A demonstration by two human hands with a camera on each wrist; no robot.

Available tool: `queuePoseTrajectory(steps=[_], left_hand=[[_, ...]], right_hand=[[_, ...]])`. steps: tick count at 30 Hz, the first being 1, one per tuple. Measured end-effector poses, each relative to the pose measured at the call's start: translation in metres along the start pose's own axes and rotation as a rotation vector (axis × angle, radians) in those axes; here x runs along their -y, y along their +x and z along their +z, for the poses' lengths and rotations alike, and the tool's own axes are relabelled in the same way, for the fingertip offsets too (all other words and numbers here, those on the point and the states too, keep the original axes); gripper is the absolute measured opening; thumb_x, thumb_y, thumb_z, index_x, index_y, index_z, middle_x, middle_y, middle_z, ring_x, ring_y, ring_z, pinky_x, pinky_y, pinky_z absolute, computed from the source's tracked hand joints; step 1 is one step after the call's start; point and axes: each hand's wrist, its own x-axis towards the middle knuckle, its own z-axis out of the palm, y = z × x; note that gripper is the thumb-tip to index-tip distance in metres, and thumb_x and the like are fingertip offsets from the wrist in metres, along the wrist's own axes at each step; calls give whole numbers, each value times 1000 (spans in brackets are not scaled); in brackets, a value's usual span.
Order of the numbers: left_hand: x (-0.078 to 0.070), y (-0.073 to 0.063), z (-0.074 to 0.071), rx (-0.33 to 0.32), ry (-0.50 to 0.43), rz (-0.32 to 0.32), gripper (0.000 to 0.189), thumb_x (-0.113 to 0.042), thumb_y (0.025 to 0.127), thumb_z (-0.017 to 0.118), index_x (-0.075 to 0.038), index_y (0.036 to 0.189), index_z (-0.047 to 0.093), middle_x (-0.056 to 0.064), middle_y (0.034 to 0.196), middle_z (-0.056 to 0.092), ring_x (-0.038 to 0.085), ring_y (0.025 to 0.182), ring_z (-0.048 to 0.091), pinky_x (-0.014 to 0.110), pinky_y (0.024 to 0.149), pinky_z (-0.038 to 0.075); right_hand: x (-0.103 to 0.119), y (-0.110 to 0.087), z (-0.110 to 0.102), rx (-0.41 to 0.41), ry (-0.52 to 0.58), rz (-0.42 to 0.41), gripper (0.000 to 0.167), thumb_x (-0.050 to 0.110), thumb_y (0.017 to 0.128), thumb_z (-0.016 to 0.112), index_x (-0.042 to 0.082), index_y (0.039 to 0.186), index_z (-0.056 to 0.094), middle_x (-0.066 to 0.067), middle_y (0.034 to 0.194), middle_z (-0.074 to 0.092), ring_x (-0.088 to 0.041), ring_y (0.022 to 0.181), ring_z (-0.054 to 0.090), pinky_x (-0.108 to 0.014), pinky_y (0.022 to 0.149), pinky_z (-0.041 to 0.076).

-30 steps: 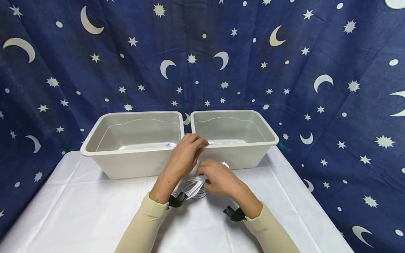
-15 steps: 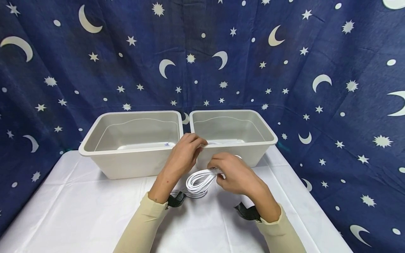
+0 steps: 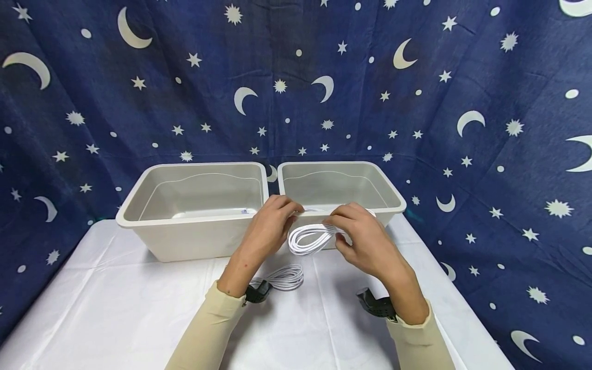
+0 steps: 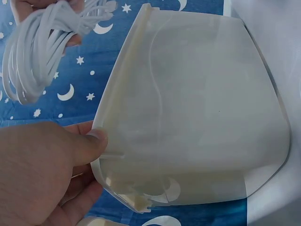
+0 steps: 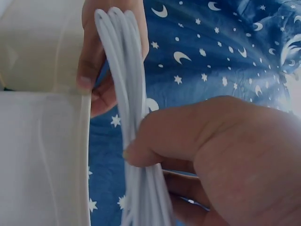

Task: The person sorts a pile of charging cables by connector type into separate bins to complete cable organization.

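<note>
My right hand [image 3: 363, 239] pinches a bundled coil of white cable [image 3: 307, 239] between thumb and fingers, raised in front of the right bin [image 3: 393, 208]. One loop of the coil points left toward my other hand. My left hand [image 3: 273, 218] grips the near left corner of that pale grey plastic bin; in the left wrist view the thumb [image 4: 96, 142] lies on the rim with fingers behind it. A second coil of white cable [image 3: 288, 277] lies on the table by my left wrist. Part of a white strand [image 3: 315, 209] shows inside the right bin.
A second pale grey bin [image 3: 185, 241] stands at the left, a narrow gap from the right one. Inside it is a small bluish mark [image 3: 245, 211]. A white cloth [image 3: 115, 298] covers the table, and a blue moon-and-star curtain [image 3: 296, 103] hangs behind.
My right hand has lifted one cable coil off the table and moved it up and right to the right bin's front; the other coil stays behind. The left hand has not moved.
</note>
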Motion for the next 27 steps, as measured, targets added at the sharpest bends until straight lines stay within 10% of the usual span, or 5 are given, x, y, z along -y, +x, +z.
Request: queuePoseTrajectory(steps=[27], left_hand=[[1,0,2,-29,11,8,14,-1,96,75,-11,105,74,1,102,68,23,107,61,37,96,52]], right_hand=[[-50,7,35,-344,-41,27,39,-16,82,65,1,116,77,-14,114,73,-35,112,63,-46,102,47]])
